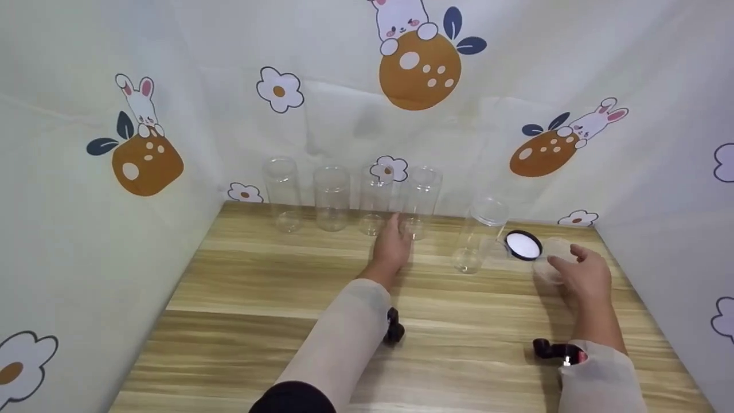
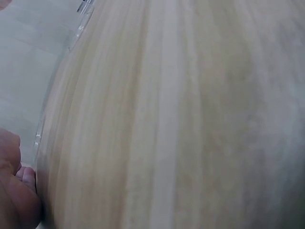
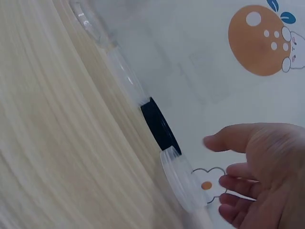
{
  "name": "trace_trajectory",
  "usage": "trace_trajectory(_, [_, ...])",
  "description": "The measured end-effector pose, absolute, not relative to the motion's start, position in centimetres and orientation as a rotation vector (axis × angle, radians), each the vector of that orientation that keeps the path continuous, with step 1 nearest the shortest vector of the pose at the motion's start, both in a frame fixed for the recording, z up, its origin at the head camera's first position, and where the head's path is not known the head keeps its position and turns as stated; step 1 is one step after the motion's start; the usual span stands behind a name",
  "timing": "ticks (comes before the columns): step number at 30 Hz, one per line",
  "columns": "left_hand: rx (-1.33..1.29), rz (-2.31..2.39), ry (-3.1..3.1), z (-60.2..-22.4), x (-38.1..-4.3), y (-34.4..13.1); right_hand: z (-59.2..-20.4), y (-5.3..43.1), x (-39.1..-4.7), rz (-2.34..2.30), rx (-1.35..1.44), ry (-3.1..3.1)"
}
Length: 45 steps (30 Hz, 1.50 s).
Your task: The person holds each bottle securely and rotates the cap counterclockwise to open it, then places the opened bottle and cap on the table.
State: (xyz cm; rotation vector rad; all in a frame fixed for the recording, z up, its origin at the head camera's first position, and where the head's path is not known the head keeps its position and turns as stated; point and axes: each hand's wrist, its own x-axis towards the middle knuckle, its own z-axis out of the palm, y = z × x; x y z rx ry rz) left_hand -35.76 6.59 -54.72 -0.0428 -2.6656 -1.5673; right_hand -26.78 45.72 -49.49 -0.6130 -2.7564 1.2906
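In the head view, my left hand (image 1: 392,244) reaches between two upright clear cylinder jars, its fingers beside the base of the rightmost jar (image 1: 423,198) of the back row. Only part of the left hand (image 2: 16,191) shows at the edge of the left wrist view. To the right, my right hand (image 1: 588,275) hovers by a clear round piece (image 1: 547,269), thumb and fingers spread. The right wrist view shows this hand (image 3: 267,176) with nothing in its grasp. Beside the clear piece lies a black-rimmed lid (image 1: 523,245) with a white inside.
Several more clear jars (image 1: 332,198) stand along the back wall, left of the left hand. Another clear jar (image 1: 480,235) stands nearer, between the hands. A patterned cloth (image 1: 344,126) rises behind the wooden table (image 1: 275,332).
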Motion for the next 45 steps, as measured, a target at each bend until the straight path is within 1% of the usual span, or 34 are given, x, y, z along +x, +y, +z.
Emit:
trace_trajectory(6, [-0.059,-1.561,-2.669,-54.9,-35.4,6.2,-49.1,43.3,-27.5,1.433,-0.492,-2.571])
trace_trajectory(15, [-0.09,-1.657,-2.644,-54.9,-34.9,5.2,-48.0,39.1,-28.0,1.688,-0.075,-2.532])
trace_trajectory(21, [-0.111,-1.697,-2.647,-55.0,-34.6,4.7,-47.1,36.9,-28.1,1.737,0.044,-2.484])
trace_trajectory(27, [-0.142,-1.694,-2.702,-54.8,-33.8,4.3,-46.2,34.9,-28.5,1.801,0.07,-2.424])
trace_trajectory(34, [-0.219,-1.716,-2.711,-54.5,-32.5,3.6,-45.7,33.2,-29.2,1.747,0.031,-2.444])
trace_trajectory(45, [-0.276,-1.922,-2.63,-54.3,-31.3,2.2,-45.4,30.7,-29.7,1.752,-0.006,-2.378])
